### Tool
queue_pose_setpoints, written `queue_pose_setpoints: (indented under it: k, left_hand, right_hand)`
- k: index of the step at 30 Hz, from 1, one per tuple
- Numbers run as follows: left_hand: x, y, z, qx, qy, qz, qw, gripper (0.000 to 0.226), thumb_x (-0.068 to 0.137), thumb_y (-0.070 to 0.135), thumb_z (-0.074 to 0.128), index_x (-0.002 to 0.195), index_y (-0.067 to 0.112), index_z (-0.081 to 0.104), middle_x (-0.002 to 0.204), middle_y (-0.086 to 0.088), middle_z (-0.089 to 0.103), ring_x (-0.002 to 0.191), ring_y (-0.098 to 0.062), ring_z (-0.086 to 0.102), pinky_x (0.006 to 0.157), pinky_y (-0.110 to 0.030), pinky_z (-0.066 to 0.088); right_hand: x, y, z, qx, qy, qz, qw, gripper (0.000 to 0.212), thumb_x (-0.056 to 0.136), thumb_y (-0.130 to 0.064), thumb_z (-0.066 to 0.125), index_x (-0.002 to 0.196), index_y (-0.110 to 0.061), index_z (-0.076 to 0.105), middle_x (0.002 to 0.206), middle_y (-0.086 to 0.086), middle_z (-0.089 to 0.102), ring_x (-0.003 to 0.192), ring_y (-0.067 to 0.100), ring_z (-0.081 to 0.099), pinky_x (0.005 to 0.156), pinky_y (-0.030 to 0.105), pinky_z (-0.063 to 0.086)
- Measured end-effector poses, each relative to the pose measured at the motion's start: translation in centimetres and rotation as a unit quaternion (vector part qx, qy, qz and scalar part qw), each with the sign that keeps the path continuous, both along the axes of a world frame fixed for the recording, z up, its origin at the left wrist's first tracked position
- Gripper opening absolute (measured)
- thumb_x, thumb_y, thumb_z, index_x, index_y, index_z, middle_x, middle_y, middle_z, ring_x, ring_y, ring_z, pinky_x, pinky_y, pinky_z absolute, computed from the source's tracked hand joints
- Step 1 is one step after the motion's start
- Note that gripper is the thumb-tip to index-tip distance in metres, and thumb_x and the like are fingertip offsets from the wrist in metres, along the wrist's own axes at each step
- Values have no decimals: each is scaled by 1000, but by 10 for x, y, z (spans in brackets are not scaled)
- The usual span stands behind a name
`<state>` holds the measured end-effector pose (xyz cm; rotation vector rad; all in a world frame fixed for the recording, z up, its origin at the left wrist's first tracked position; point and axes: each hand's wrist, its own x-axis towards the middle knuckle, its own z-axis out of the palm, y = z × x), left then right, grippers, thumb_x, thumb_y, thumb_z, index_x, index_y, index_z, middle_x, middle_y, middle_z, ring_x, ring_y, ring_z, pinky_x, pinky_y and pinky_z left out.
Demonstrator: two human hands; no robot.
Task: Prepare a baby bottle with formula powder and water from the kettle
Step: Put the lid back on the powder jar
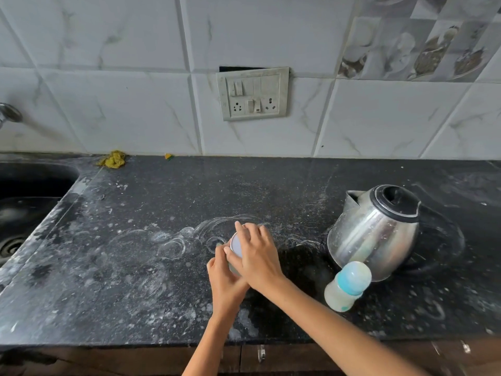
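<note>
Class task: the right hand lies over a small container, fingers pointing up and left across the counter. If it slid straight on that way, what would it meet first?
Apart from the container that the right hand already grips, only bare, stained counter; then probably the tiled wall, though depth is unclear.

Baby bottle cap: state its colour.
Translucent pale blue, on the baby bottle by the kettle; head view.

**Counter, as it stands before me**

My left hand (226, 280) and right hand (257, 256) meet mid-counter (135, 267) around a small container (236, 245). Kettle (376, 229) at three o'clock of them; baby bottle (348, 286) just before it, at four. Sink (27, 202) at nine. Rag (112, 159) at eleven, against the wall. Socket panel (252, 94) at twelve, on the wall.
</note>
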<state>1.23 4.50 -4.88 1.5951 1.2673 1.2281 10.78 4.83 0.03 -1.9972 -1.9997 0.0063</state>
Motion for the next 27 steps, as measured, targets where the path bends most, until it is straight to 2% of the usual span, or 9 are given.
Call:
queue_pose_setpoints:
  k: [3,6,9,13,15,18,21,24,27]
  left_hand:
    - [-1,0,3,-1,-1,-5,1000,42,64,42,73,96,42,46,88,7,62,80,-21,59,71,-53,51]
    - [-3,0,6,-20,2,-12,1000,53,56,44,78,100,41,48,100,9,62,97,-26,58,81,-48,51]
    - [-2,0,6,-31,1,-5,1000,65,50,50,82,103,36,47,104,6,63,100,-29,56,82,-45,51]
    - [2,-2,5,-23,13,20,999,65,50,48,78,104,37,45,103,10,61,100,-25,51,81,-36,48]
    - [4,-2,1,-23,16,25,999,62,51,47,77,103,38,44,101,14,60,99,-22,50,80,-31,47]
    - [3,-2,-3,-28,28,29,999,61,52,48,70,105,37,43,99,20,56,95,-13,43,76,-21,37]
    - [2,-1,-6,-24,38,27,999,62,55,46,67,110,30,46,96,19,54,95,-2,42,74,-22,36]
    - [2,-2,-4,-29,38,29,998,59,55,46,66,108,31,45,95,19,54,99,4,40,73,-26,38]
    - [2,-4,-2,-16,44,37,998,56,56,46,64,106,29,44,93,16,53,100,13,40,80,-41,44]
  right_hand:
    - [1,0,3,-15,12,2,1000,74,96,-59,38,152,-11,28,147,11,42,129,27,40,108,37,35]
    - [21,2,13,-31,43,110,993,77,93,-63,45,150,-13,33,152,8,37,137,25,36,106,42,42]
    - [35,5,17,-15,14,185,982,70,94,-56,50,146,-10,41,144,8,47,130,23,43,102,42,43]
    - [33,6,10,25,44,182,982,60,92,-44,61,135,-4,53,128,14,55,117,28,49,96,42,45]
    - [31,5,6,36,60,165,984,56,91,-41,62,132,-3,55,125,16,55,114,30,51,94,44,47]
    - [24,4,2,56,72,131,987,54,90,-41,61,130,-4,56,124,15,56,112,30,52,94,43,46]
    - [17,3,0,65,93,93,989,54,90,-41,61,131,-6,56,127,14,56,115,30,51,97,41,45]
    - [15,4,-1,64,109,83,989,55,91,-43,58,131,-6,56,128,12,55,115,29,50,98,39,44]
    - [15,3,0,71,111,78,988,55,92,-47,50,130,-7,56,126,10,57,113,26,51,95,37,46]
